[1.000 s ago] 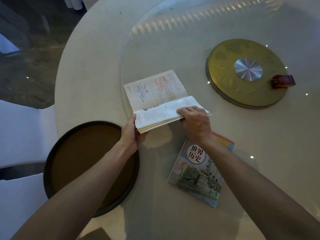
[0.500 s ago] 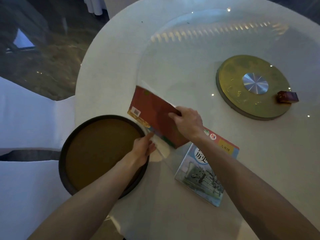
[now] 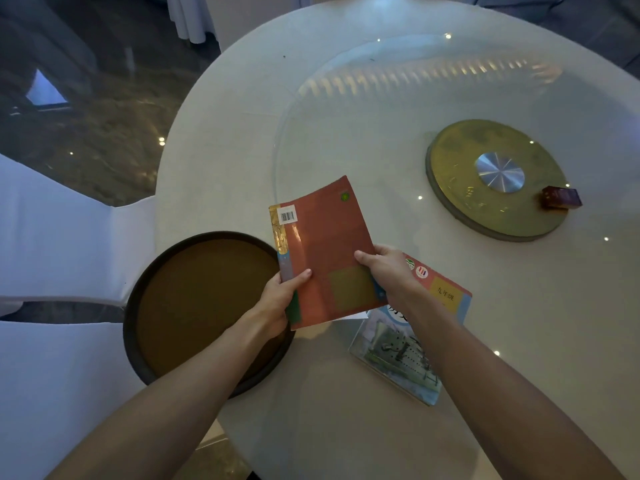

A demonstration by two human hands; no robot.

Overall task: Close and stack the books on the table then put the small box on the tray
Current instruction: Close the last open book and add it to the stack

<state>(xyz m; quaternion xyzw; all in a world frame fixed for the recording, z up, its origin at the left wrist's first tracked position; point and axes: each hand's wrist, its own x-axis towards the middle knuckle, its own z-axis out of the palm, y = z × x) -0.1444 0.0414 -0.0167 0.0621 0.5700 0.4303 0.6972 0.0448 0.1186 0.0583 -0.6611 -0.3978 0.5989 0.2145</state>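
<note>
A closed red book (image 3: 322, 244) with its barcoded back cover up is held above the table by both hands. My left hand (image 3: 280, 303) grips its lower left edge and my right hand (image 3: 384, 268) grips its right edge. A second closed book (image 3: 408, 344), with a blue and green cover, lies flat on the table under my right wrist and is partly hidden by it. The round dark tray (image 3: 138, 320) sits at the table's left edge and holds nothing. A small red box (image 3: 561, 199) rests far right, beside the gold disc.
A gold disc (image 3: 460, 188) with a silver hub marks the centre of the glass turntable (image 3: 346, 133) on the round white table. White covered chairs (image 3: 52, 237) stand close on the left, beyond the tray.
The red book was open on the table; it has been shut, turned back cover up and lifted toward me. My left hand has come back onto its edge.
</note>
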